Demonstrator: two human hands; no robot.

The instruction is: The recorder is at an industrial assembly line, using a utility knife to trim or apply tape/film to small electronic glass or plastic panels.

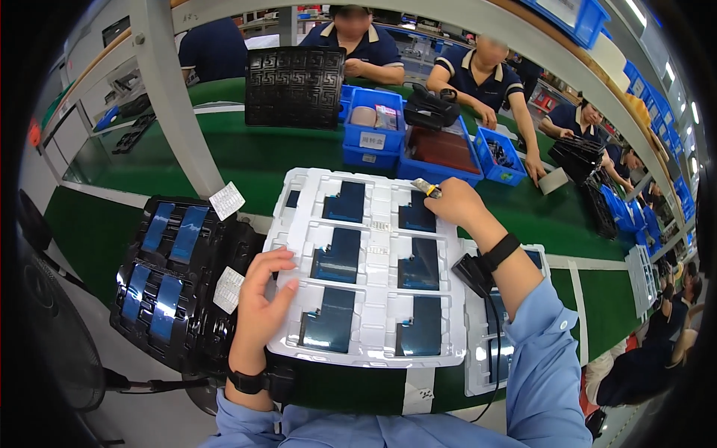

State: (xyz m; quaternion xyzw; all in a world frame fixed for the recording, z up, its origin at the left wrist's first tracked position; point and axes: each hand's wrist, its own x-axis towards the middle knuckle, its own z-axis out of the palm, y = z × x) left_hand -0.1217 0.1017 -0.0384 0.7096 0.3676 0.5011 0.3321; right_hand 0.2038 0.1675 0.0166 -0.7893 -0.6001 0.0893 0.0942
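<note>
Workers in dark shirts sit along the far edge of a green bench (343, 388), and from my remote seat I see blue bins (373, 140) standing toward that edge, beside an upright black patterned tray (295, 87). Close to the near edge of the bench lies a white tray (379, 284), where I count six dark blue notched pieces (336, 254) in two columns of three, with another dark piece showing partly at its far left corner. On the left rim of this tray I have the left hand (261, 295), its grip loosely open, thumb and fingers apart; how firmly it bears on the rim I cannot tell. Over the tray's far right corner I have the right hand (459, 203), its grip closed on a small yellow-and-silver object (427, 187) just above the far right piece; I cannot make out its kind. A second white tray (478, 373) sits partly beneath the first one's right side, also near the bench's near edge. Toward the left end I see black trays (198, 299) carrying four shiny blue strips (190, 231), with white labels (227, 201) at their right side.
</note>
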